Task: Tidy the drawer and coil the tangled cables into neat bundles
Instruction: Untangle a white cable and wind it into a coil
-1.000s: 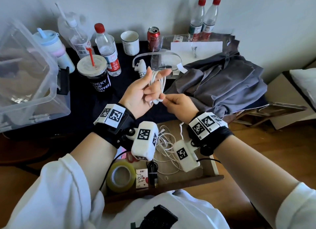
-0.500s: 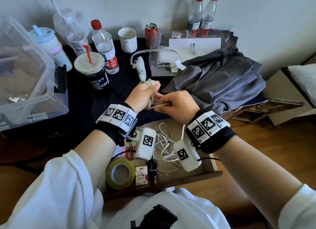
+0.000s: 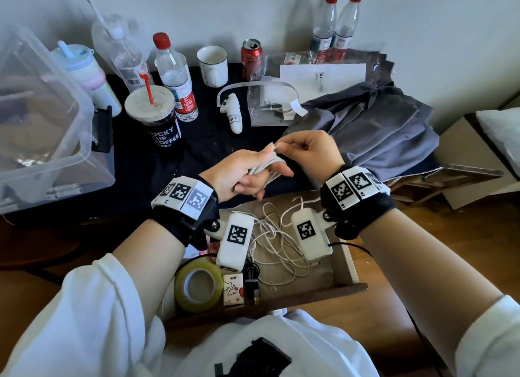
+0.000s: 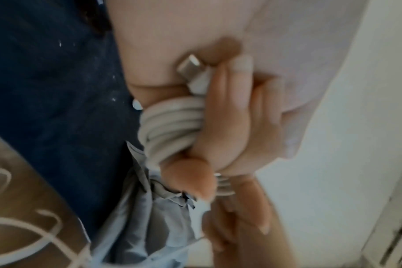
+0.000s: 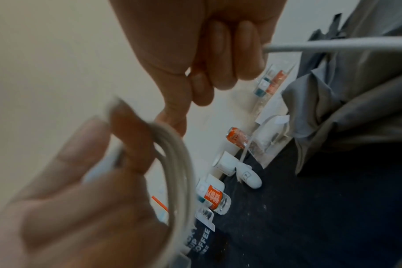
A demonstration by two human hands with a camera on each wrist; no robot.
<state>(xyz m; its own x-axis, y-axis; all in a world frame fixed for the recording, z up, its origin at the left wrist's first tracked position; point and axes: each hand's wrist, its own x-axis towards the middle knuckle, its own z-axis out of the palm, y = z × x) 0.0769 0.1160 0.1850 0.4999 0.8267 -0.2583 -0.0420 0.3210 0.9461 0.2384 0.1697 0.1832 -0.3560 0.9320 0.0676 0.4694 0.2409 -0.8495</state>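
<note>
My left hand [image 3: 242, 176] has its fingers curled round a white cable [image 3: 263, 167] wound in several loops about them; the left wrist view shows the loops [image 4: 172, 123] packed side by side against my fingers, with a metal plug [image 4: 189, 65] pressed under a fingertip. My right hand [image 3: 312, 151] pinches the free end of that cable between thumb and forefinger just beyond the left fingertips, the other fingers folded in; the right wrist view shows a stretch of cable [image 5: 333, 46] running out from my fingers [image 5: 220, 59]. The two hands are close together, held above the dark tabletop [image 3: 208, 148] at the far edge of the open drawer [image 3: 347, 267].

Below my wrists, in the drawer, lies a loose tangle of thin white cable [image 3: 278, 244]. Beside it to the left are a short black cable [image 3: 251, 281], a small card [image 3: 233, 290] and a roll of tape [image 3: 198, 286].

On the tabletop beyond my hands stand a coffee cup [image 3: 157, 117] with a red straw, a water bottle [image 3: 176, 78], a white mug [image 3: 213, 66] and a red can [image 3: 251, 57]. A white controller [image 3: 233, 114] lies near a clear bag [image 3: 270, 106]. Grey cloth [image 3: 374, 126] is heaped to the right, and a clear plastic bin [image 3: 47, 140] sits to the left. Two more bottles [image 3: 334, 24] stand by the wall.
</note>
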